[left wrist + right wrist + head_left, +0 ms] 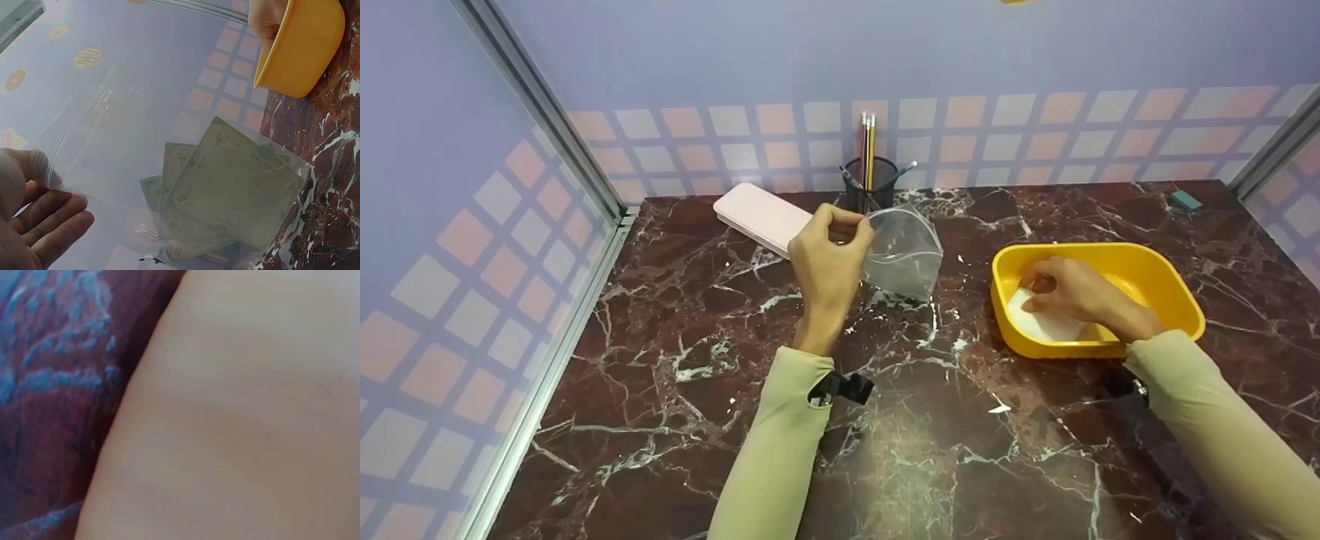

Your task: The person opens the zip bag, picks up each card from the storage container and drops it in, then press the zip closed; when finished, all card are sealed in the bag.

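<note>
My left hand (831,259) pinches the upper edge of a clear zip bag (907,274) between thumb and index finger. In the left wrist view, several greenish square cards (236,183) with ornate borders show through the bag, and the other fingers extend beside it. My right hand (1069,289) reaches into a yellow plastic tub (1174,289), its fingers bent over a white, rounded item (1046,324) at the tub's left end. Whether they grip this item is unclear. A blurred pale yellow surface fills most of the right wrist view.
Behind the bag stands a black mesh cup (855,196) with pencils (868,154). A pale pink case (761,214) lies left of it. At the far right is a small teal block (1186,200). Walls border the dark marbled tabletop (660,450) at left, back and right.
</note>
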{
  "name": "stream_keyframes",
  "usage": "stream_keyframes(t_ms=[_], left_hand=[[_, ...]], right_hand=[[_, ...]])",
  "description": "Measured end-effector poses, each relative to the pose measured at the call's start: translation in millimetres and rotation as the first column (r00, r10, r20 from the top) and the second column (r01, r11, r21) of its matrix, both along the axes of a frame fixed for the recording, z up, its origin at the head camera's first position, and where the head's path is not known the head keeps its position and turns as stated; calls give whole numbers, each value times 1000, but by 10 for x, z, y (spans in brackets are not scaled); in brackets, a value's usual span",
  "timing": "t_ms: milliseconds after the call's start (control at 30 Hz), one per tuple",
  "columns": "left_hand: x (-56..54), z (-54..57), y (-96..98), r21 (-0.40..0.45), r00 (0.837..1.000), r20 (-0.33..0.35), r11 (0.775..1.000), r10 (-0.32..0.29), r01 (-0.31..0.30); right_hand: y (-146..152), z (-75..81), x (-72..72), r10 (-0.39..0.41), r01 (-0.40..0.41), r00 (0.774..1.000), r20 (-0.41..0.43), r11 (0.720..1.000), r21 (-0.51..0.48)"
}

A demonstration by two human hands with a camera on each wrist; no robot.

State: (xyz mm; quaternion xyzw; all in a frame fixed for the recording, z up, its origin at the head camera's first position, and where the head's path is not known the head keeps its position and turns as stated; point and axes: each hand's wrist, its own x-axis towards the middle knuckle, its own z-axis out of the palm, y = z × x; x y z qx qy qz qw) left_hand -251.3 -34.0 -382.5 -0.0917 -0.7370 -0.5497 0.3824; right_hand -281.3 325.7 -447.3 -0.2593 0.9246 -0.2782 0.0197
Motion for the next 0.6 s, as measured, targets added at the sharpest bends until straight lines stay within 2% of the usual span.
stream_keyframes(t_ms=[333,600], left_hand=[[2,2,0,2,1000,9,1000,-2,2],[-5,-9,-4,-1,1000,0,1000,4,-4]], right_hand=[[-23,40,11,-41,41,999,17,999,-6],[-38,99,18,-79,78,996,39,996,32]])
